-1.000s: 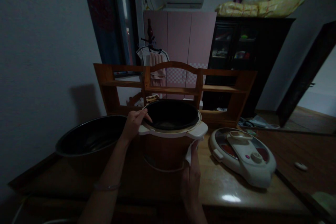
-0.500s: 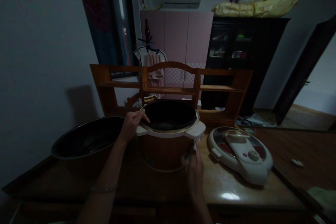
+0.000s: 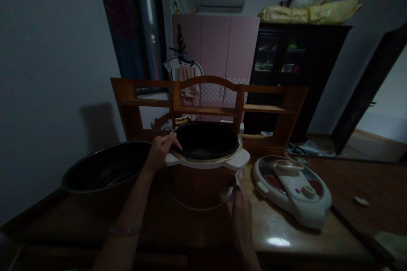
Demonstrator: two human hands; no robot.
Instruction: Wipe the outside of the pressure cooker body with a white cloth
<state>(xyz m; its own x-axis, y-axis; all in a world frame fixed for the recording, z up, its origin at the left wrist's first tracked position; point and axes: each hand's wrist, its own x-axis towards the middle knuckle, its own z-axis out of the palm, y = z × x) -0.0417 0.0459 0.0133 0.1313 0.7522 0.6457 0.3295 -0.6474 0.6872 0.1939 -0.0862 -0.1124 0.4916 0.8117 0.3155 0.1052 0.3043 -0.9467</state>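
A cooker [image 3: 199, 186] with a dark inside, a pale rim and pale side handles stands upright in front of me on the wooden desk. My left hand [image 3: 162, 148] grips its rim at the left, fingers bent over the edge. Low on the cooker's right side, under the handle, my right hand [image 3: 241, 205] holds a white cloth [image 3: 238, 178] against or close to the outer wall; the dim light hides whether it touches. To the right lies the cooker's lid [image 3: 295, 188], pale, with a knob and a clear window.
A large dark pot [image 3: 108, 169] stands at the left, near the wall. Behind the cooker rises a wooden shelf rack [image 3: 208, 109]. The desk's bare top [image 3: 276, 233] reflects light at the front right. A small white object [image 3: 361, 201] lies farther right.
My right hand has shifted slightly right and down along the cooker's side with the cloth. My left hand stays on the rim. The view has tilted a little.
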